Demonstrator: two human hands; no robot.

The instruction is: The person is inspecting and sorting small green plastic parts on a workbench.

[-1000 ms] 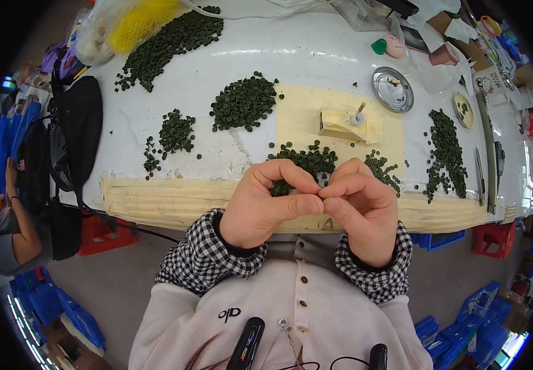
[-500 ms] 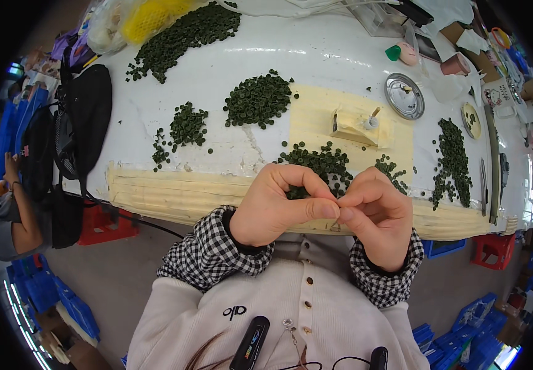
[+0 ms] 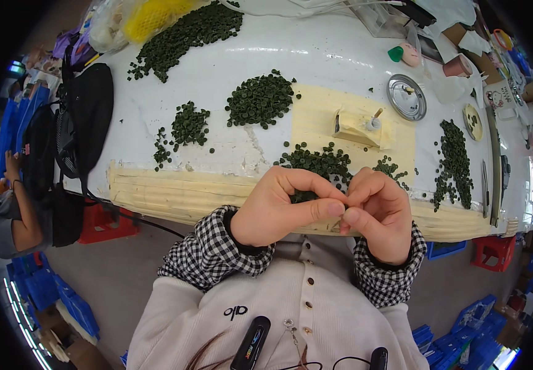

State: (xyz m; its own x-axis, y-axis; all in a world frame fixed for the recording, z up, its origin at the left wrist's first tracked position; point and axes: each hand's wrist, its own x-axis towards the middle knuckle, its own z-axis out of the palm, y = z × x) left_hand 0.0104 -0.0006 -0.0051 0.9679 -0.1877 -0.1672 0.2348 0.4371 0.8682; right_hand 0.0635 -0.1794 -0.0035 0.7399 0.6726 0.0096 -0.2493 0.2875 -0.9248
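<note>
Above the table's front edge, my left hand [image 3: 282, 203] and my right hand [image 3: 380, 213] meet, thumb and forefinger of each pinched together. A tiny dark thing shows between the fingertips, too small to make out. Right behind the hands lies a pile of small round dark green pieces [image 3: 322, 161], partly hidden by my left hand. Some loose green pieces [image 3: 391, 168] lie just beyond my right hand. Farther back, a tape-covered block [image 3: 356, 127] with a small upright peg stands on a yellowish sheet [image 3: 315, 102].
More green piles lie at the middle [image 3: 259, 100], left [image 3: 189, 123], far left [image 3: 186, 40] and right [image 3: 454, 163]. A round metal tin lid [image 3: 406, 97] and a pale dish [image 3: 473, 121] are at right. A black bag [image 3: 90, 111] stands left; a person [image 3: 20, 216] sits beyond.
Both hands have shifted slightly right. My right fingers have curled a little, and the thin dark thing earlier showing below the fingertips is now mostly hidden.
</note>
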